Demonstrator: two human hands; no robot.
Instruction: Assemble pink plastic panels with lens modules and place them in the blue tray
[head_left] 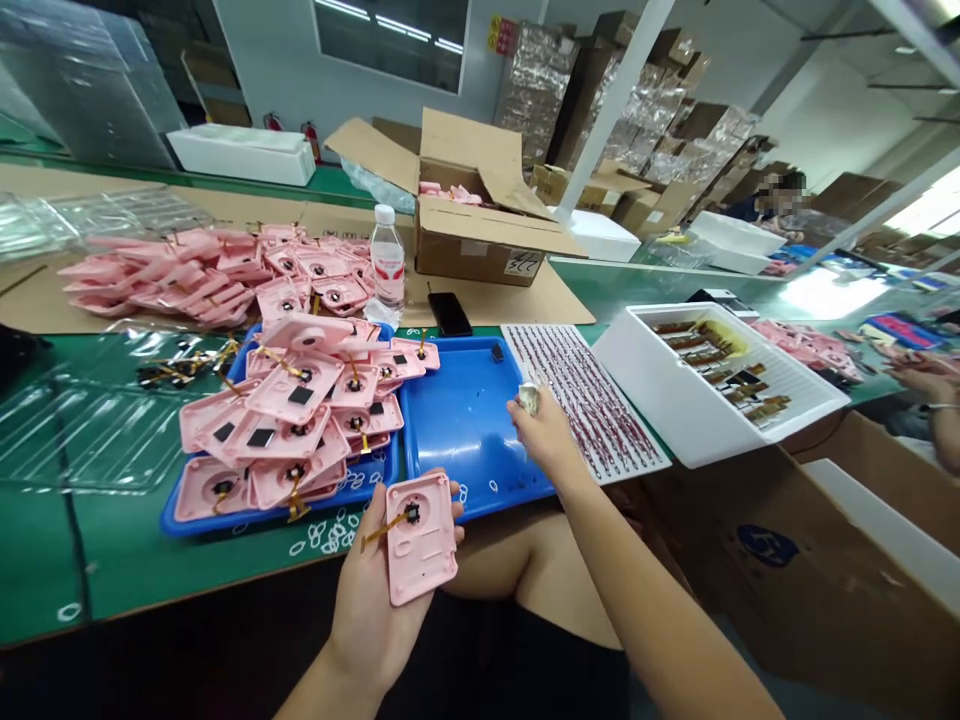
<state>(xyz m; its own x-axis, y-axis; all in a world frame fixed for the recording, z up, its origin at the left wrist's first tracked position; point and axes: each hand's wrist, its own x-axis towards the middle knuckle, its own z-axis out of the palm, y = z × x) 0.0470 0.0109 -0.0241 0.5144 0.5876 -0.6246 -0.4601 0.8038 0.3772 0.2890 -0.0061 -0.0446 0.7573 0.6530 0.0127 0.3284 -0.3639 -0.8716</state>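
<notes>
I had the pink plastic housing (424,540) lying flat in the left hand (367,610), at 6 o'clock in my view. The fingers curled up behind it and the thumb was out of sight beneath it. A round black fitting sat near its top edge, and an amber ribbon cable (384,530) ran off toward the wrist side. The hands were apart. The right hand (546,435) reached forward at about 1 o'clock over a blue tray (480,500), pinching a pale crumpled scrap (529,398), though I could not tell what it was.

At 10 o'clock, a second blue tray (337,497) carried stacked pink housings, and white rubber rings (328,535) lay scattered on the green counter (45,560) below it. More pink housings (210,275) were heaped behind it on flattened cardboard. A water bottle (387,258), a phone (450,314) and an open carton (480,240) stood near 12 o'clock. At 2 o'clock were a rack of red-striped strips (585,400) and a white foam tray (720,380) of amber ribbons. A co-worker's hand (926,380) showed at 3 o'clock.
</notes>
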